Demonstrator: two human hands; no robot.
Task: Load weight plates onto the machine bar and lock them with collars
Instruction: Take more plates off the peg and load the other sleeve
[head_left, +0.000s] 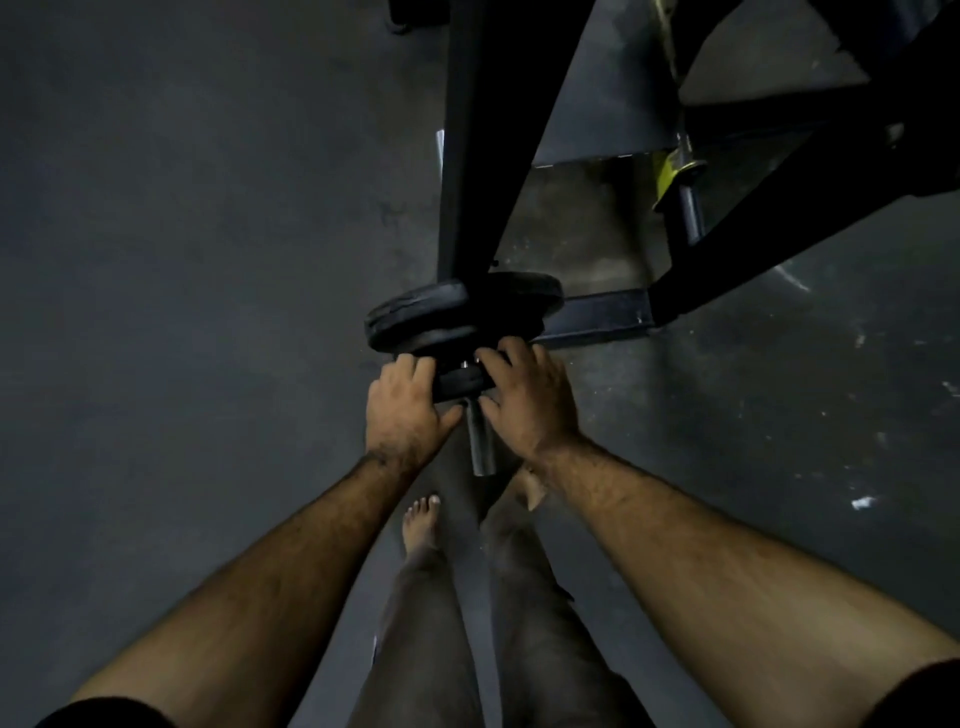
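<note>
Hands (402, 402) (524, 397) gripped small plate (460, 382) from both sides | sliding it straight along bar (480, 441) toward larger plates (415, 322)

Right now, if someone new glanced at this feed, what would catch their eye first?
Probably the two hands at centre: the left hand and right hand grip a small black plate from either side on the bar, whose bare steel end pokes toward the camera. Just behind sit larger black plates already on the bar. A yellow fitting on the dark machine frame stands out upper right.
</note>
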